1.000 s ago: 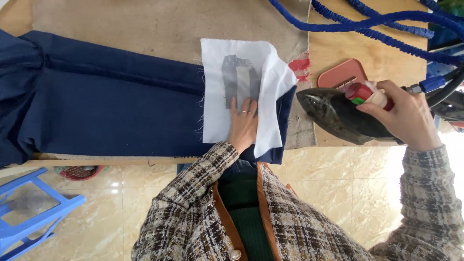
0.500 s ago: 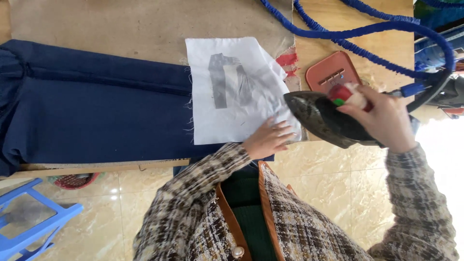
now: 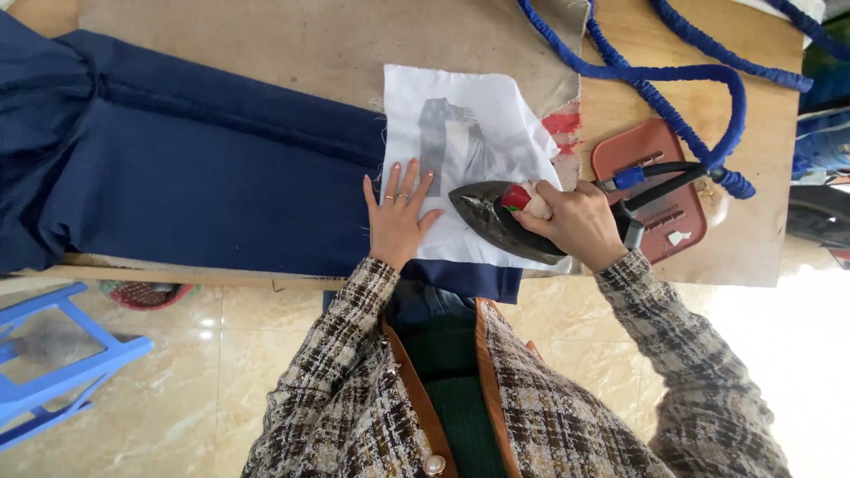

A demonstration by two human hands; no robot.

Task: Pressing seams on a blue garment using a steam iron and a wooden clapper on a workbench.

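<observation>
White cloth (image 3: 460, 150) at centre, partly hidden under dark iron (image 3: 500, 226). Gripped by right hand (image 3: 571, 221); handle mostly covered. Left hand (image 3: 397, 217) open, flat on cloth edge and navy garment (image 3: 204, 177).

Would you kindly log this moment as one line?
left hand: flat on white cloth | right hand: gripping iron on cloth | navy garment beneath

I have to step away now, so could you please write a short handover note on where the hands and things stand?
Left hand: flat, palm down, on the left edge of the white cloth.
Right hand: gripping the handle of the iron.
Things: white cloth lies over the end of the navy garment on the padded board; red iron rest sits to the right, bare.
Done: iron is down on the cloth's lower right part.
Left: the rest of the cloth.
</observation>
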